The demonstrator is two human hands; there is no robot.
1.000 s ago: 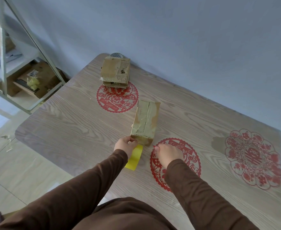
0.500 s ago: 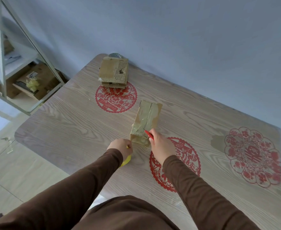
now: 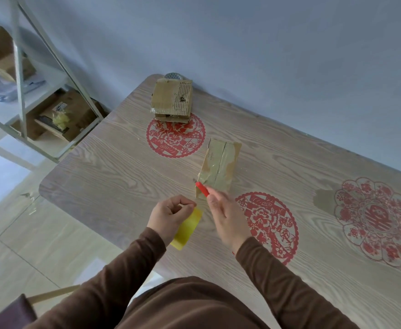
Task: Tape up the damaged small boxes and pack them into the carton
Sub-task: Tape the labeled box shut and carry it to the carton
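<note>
Head view, table: a long wood-grain table [image 3: 114,167] stands against a pale blue wall, with three round red paper-cut decorations stuck flat on its top.
Head view, near box: a small brown cardboard box wrapped in shiny clear tape [image 3: 219,168] lies on the table between two of the red decorations, its near end pointing toward the person.
Head view, right hand: the right hand [image 3: 225,214] grips a slim red-handled cutter [image 3: 202,188], fingers curled round the handle; the cutter's tip sits at the near left corner of the taped box.
Head view, left hand: the left hand [image 3: 171,213] is curled, thumb and fingertips pinched together just left of the box's near end; a yellow roll of tape [image 3: 187,230] shows beneath it, and the hand appears to hold the roll.
Head view, far box: a second battered brown cardboard box with torn corrugated flaps [image 3: 172,98] rests at the far end of the table, close to the wall, well apart from both hands.
Head view, behind far box: a small round grey object [image 3: 172,76] peeks out; I cannot tell what it is.
Head view, shelf: a white metal shelf rack [image 3: 20,74] to the left holds brown cartons.
Head view, clothing: both arms wear dark brown sleeves.
</note>
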